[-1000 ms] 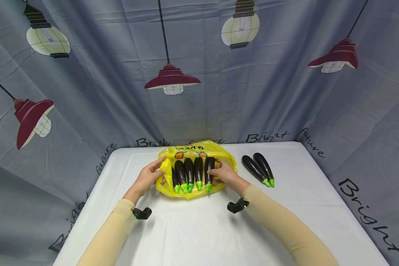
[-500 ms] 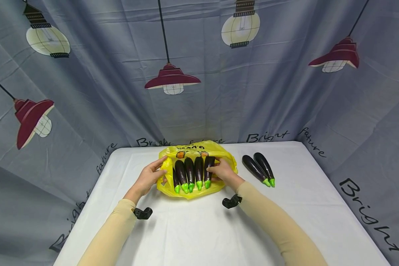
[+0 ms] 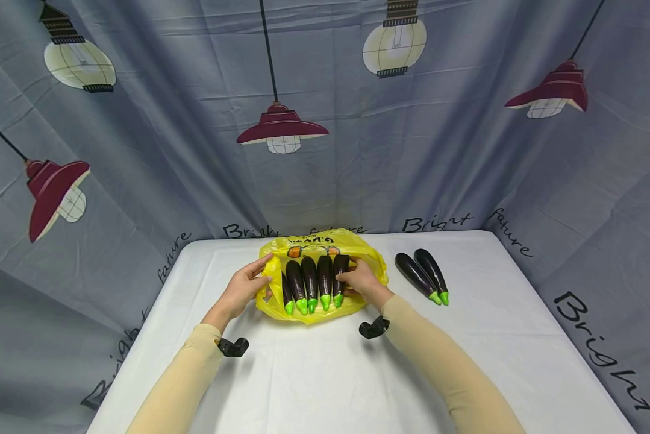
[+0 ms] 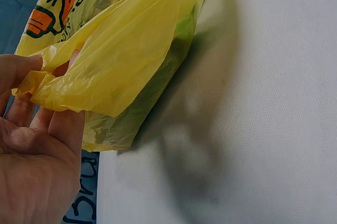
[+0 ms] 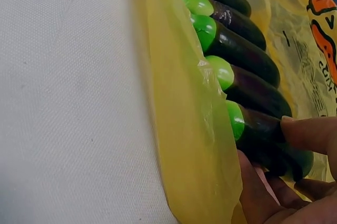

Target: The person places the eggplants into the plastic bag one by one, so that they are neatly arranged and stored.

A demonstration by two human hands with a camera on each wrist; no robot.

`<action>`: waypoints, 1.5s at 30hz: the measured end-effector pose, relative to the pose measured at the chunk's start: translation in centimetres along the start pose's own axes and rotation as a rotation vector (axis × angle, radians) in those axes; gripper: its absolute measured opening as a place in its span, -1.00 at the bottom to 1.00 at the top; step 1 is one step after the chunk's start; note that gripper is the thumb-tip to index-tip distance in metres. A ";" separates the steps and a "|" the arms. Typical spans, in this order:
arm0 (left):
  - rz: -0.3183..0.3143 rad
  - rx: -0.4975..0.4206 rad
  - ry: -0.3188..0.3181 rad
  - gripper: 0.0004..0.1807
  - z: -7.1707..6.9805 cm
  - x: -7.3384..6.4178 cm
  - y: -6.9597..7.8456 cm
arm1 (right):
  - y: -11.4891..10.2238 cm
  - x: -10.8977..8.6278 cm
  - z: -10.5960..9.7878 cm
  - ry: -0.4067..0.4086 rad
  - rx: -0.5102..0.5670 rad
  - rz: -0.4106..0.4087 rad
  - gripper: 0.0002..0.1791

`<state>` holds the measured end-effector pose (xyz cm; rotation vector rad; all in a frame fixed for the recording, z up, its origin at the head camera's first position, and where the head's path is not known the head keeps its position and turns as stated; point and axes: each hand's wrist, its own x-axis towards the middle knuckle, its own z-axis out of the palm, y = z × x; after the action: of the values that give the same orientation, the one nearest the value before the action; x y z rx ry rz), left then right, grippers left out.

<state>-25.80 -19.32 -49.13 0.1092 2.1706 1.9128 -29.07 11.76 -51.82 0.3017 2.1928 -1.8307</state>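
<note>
A yellow plastic bag (image 3: 306, 317) lies with its mouth spread, several dark purple eggplants with green stem ends side by side inside it. My left hand (image 3: 239, 294) pinches the bag's left edge; in the left wrist view the plastic (image 4: 118, 68) is bunched between thumb and fingers. On the other side, my right hand (image 3: 367, 281) reaches into the mouth and grips the rightmost eggplant (image 3: 339, 266), thumb on top and fingers beneath, as the right wrist view shows. That eggplant (image 5: 260, 124) lies next to the others, green end toward the bag's opening.
Two more eggplants (image 3: 423, 277) lie together on the white tablecloth (image 3: 303, 380) to the right of the bag. A grey-blue curtain (image 3: 325, 193) with printed lamps hangs behind the table. Each wrist carries a small black camera (image 3: 375, 328).
My right hand and forearm have shifted slightly left, and the rightmost eggplant has moved a little closer to its neighbours. My left hand stays at the bag's edge.
</note>
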 end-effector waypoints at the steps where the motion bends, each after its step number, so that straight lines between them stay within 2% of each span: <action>1: -0.001 0.000 0.002 -0.30 0.0 0.0 0.0 | 0.0 0.0 0.0 0.000 0.000 -0.003 -0.15; 11: -0.007 0.006 0.010 -0.31 0.0 0.0 -0.1 | 0.5 0.3 0.0 -0.032 0.059 -0.039 -0.19; 17: -0.011 0.000 0.014 -0.31 0.1 0.1 0.0 | 0.7 0.5 -0.1 -0.028 0.085 -0.023 -0.18; 33: -0.010 0.001 -0.001 -0.30 0.1 0.2 -0.1 | 0.9 0.1 0.1 0.017 0.045 -0.056 -0.23; 37: -0.004 0.005 -0.004 -0.30 0.1 0.2 -0.1 | 0.7 -0.1 -0.1 0.029 0.007 -0.055 -0.19; 40: -0.004 0.008 -0.006 -0.29 0.1 0.1 -0.1 | 0.3 -0.3 -0.4 0.035 -0.067 -0.060 -0.16; 45: 0.001 0.010 -0.006 -0.29 0.1 0.0 0.0 | -0.5 -1.4 -1.2 -0.011 -0.151 -0.087 -0.14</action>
<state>-25.78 -19.19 -49.16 0.1185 2.1766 1.8999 -27.97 12.85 -50.65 0.1674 2.3544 -1.6918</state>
